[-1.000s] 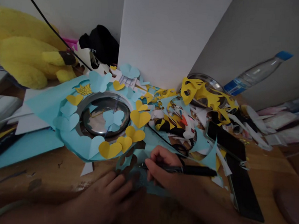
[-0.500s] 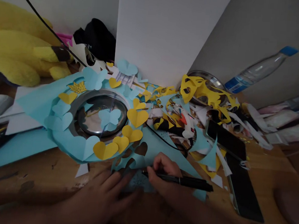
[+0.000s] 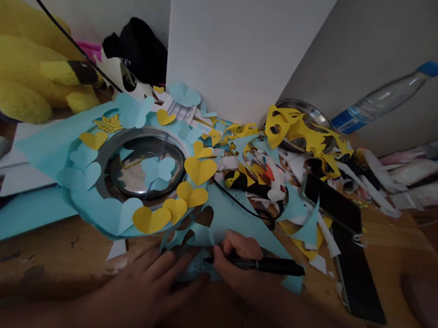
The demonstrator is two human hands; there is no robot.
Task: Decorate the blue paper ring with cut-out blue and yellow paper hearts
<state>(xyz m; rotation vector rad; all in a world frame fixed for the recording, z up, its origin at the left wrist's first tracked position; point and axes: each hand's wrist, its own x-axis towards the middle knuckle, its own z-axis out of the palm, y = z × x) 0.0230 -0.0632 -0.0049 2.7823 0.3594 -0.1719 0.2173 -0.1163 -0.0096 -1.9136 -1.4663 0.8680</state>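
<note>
A black pen [image 3: 272, 265] is gripped in my right hand [image 3: 240, 260], its tip at a small dark line drawing [image 3: 202, 266] on light blue paper [image 3: 233, 225]. My left hand [image 3: 158, 279] lies with fingers stretched out on the left edge of that paper, beside its heart-shaped cut-outs. Just behind the hands is a ring of blue and yellow paper hearts [image 3: 151, 220] around a round frame [image 3: 104, 168] with a shiny middle. A blue paper butterfly [image 3: 157, 171] rests on the shiny part.
Yellow paper scraps [image 3: 299, 132] lie over a metal bowl [image 3: 316, 113] at the back right. Two dark phones [image 3: 332, 202] lie right of the paper. A hot glue gun [image 3: 274, 180], its black cable [image 3: 244, 208], a plastic bottle [image 3: 388, 98] and a yellow plush toy [image 3: 18, 75] are around.
The pen tip and my right hand have shifted slightly left over the drawing. My left hand stays on the paper. The whole view has moved a little.
</note>
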